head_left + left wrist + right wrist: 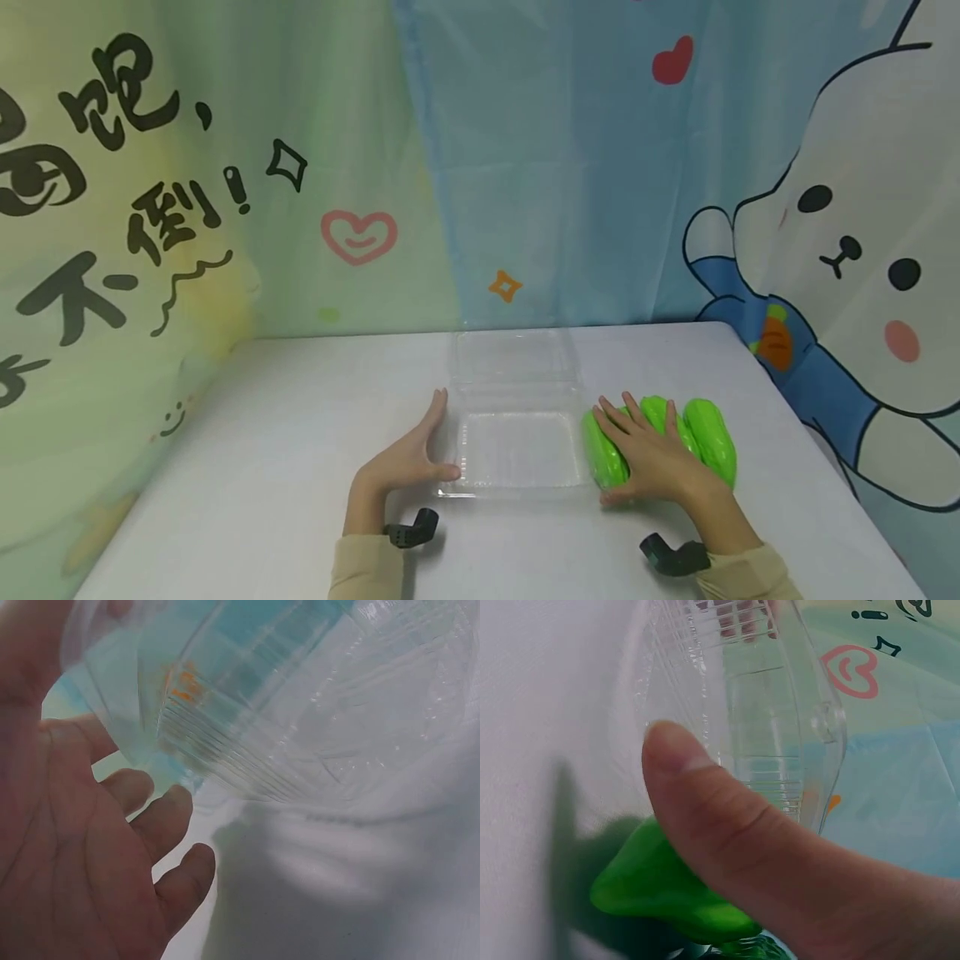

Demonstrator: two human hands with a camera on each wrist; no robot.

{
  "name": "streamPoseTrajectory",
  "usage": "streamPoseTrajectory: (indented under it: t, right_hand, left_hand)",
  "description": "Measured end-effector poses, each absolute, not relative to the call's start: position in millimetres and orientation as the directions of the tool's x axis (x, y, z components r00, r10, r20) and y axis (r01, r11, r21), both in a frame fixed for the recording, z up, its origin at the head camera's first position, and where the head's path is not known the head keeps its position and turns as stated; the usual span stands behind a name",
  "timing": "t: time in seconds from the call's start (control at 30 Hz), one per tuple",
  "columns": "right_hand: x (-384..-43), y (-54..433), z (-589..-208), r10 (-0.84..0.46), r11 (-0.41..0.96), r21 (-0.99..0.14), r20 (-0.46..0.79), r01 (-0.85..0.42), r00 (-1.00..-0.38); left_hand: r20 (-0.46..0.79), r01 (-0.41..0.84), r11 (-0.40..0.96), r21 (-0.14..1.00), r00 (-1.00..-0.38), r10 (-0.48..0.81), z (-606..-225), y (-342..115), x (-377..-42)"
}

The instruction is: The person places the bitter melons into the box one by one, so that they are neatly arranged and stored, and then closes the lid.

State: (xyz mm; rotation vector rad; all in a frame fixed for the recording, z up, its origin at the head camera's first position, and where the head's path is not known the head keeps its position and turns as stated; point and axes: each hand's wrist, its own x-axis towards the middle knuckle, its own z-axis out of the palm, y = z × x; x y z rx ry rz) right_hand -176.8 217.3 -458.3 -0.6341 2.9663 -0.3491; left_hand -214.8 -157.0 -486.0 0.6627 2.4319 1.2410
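A clear plastic box [517,450] lies with its hinged lid [513,354] folded back behind it. At its left side, my left hand [408,458] is spread, with the thumb at the front left corner and the other fingers pointing away along the wall. The left wrist view has the relaxed fingers right beside the clear plastic [300,705]. My right hand [660,462] rests, fingers spread, over several glossy green pepper-shaped pieces [711,433] grouped right of the box. In the right wrist view, the thumb [727,817] partly covers one green piece [675,892].
All of this is on a white-covered table [262,467]. Behind it hangs a printed cloth backdrop [525,167] with a cartoon animal, hearts and lettering. A small dark camera [412,529] is worn on the left wrist, and another [675,557] on the right.
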Motion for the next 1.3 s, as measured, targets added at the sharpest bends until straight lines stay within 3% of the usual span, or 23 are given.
streamPoseTrajectory:
  t: [0.37,0.53,1.3]
  right_hand:
    - [-179.0,216.6,-464.8,-0.424,0.892,-0.210,-0.076,-0.401,-0.903]
    - [-177.2,215.7,-461.8,-0.442,0.877,-0.247,-0.080,-0.412,-0.894]
    - [-176.8,217.7,-462.6,-0.436,0.881,-0.269,-0.138,-0.390,-0.889]
  left_hand:
    - [-0.113,0.223,0.517,0.826,-0.834,0.540,-488.8,-153.0,-210.5]
    - [-0.126,0.206,0.531,0.822,-0.843,0.522,-487.4,-152.6,-207.7]
    - [-0.100,0.250,0.538,0.805,-0.837,0.538,-487.2,-150.3,-211.4]
